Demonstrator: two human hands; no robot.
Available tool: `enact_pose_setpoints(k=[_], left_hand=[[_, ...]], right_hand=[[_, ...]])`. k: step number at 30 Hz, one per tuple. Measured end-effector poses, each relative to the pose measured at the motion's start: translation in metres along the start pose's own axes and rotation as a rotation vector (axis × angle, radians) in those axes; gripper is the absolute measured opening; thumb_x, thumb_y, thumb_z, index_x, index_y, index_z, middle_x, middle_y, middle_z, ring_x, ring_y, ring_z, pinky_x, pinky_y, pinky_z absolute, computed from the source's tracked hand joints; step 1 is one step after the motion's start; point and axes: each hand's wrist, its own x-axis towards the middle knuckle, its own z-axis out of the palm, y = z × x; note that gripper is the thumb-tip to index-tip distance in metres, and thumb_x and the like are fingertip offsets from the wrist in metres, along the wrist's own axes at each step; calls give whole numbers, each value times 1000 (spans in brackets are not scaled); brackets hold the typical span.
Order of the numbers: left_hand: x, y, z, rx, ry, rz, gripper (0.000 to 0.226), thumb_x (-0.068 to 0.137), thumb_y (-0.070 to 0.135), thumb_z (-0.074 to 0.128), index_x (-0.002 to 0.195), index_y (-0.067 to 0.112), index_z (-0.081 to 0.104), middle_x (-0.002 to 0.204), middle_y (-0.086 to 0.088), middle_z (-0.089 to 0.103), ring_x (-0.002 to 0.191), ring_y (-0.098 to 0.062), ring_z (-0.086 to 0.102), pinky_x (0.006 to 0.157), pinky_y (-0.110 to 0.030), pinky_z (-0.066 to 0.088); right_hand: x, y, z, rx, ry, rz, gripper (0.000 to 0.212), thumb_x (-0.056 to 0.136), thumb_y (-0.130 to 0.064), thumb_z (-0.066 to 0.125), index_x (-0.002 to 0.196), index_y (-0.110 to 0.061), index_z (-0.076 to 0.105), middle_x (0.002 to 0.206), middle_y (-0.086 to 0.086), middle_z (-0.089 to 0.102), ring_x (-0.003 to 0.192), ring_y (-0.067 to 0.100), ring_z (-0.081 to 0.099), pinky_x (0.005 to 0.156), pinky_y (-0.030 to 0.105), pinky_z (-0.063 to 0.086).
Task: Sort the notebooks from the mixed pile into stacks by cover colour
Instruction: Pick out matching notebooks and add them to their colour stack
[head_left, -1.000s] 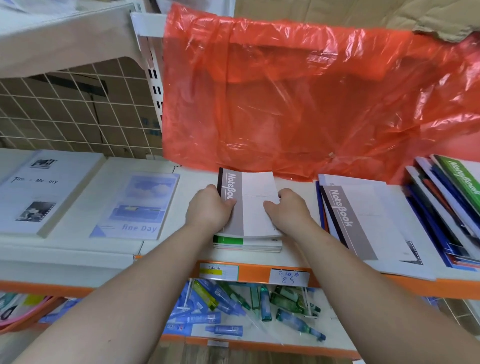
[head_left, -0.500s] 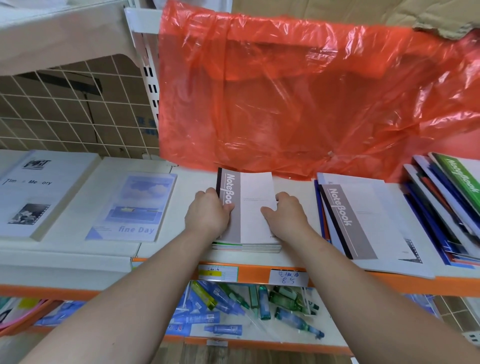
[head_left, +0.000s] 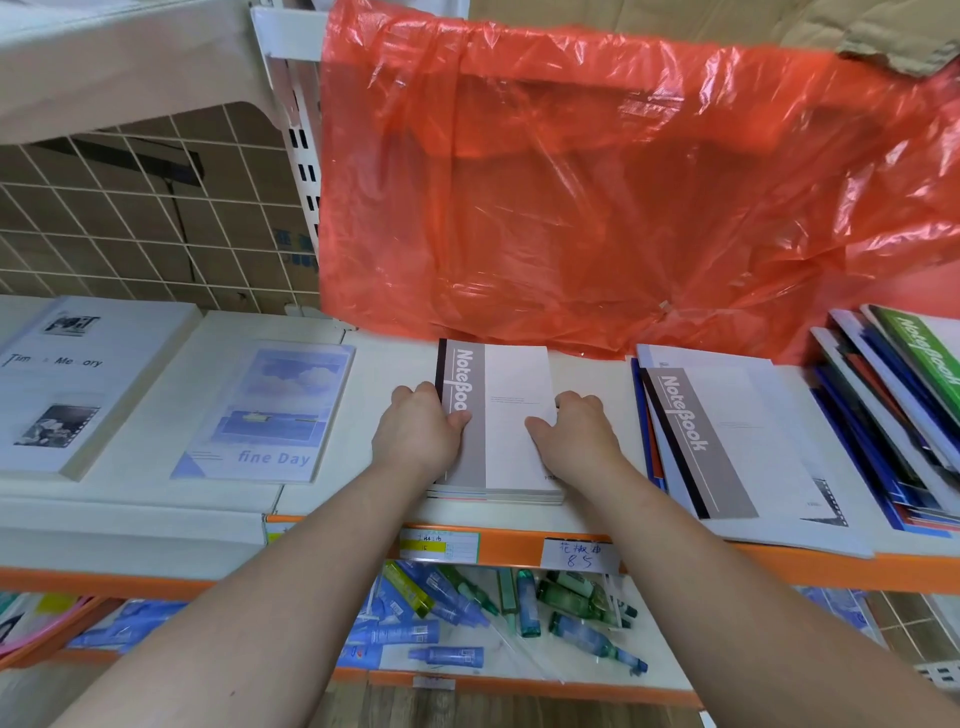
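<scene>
The small stack (head_left: 496, 494) lies on the shelf (head_left: 387, 364) at centre, its front edge close to the shelf lip, topped by a grey notebook (head_left: 517, 384) with its dark spine on the left. The left hand (head_left: 418, 434) grips the spine side, fingers curled down over the edge and thumb lying on the cover; the right hand (head_left: 571, 436) holds the open side the same way, thumb on the white part of the cover. Between them they seem to be squaring the stack. The mixed pile (head_left: 878, 431) leans at the far right, well apart, with a green notebook (head_left: 922, 358) on top and a larger grey one (head_left: 727, 441) fanned out beside it. These look like thin, soft-cover books: light, bendy, and likely slick cover on cover, so a lifted stack could slide apart or sag in the middle. I would judge the spine edge the firmest place to hold, with the other hand under or against the loose page edge, and the thumbs pressing down to keep the covers from skating.
</scene>
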Motion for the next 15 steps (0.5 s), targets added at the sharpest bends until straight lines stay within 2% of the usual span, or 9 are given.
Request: enact_pose_setpoints(k=[7, 12, 15], left_hand=[[1, -1, 0, 4, -6, -9, 43, 95, 45, 57, 114, 7, 57, 119, -14, 50, 103, -37, 58, 89, -43, 50], [2, -3, 2, -10, -12, -12, 43, 95, 46, 56, 116, 8, 57, 118, -14, 51, 102, -36, 58, 88, -43, 50], [3, -5, 3, -13, -30, -13, 44, 95, 47, 55, 116, 9, 56, 119, -15, 51, 104, -37, 57, 89, -43, 49]], right_hand=[[4, 4, 3, 76, -19, 26, 38, 93, -43, 54, 110, -9, 59, 114, 11, 55, 94, 27, 59, 80, 38, 53], [4, 4, 5, 69, -15, 35, 36, 95, -40, 53, 113, -9, 58, 116, 10, 51, 97, 27, 56, 75, 32, 48], [5, 4, 5, 76, -22, 37, 39, 95, -42, 53, 116, -9, 57, 119, 10, 52, 100, 28, 57, 81, 36, 52]])
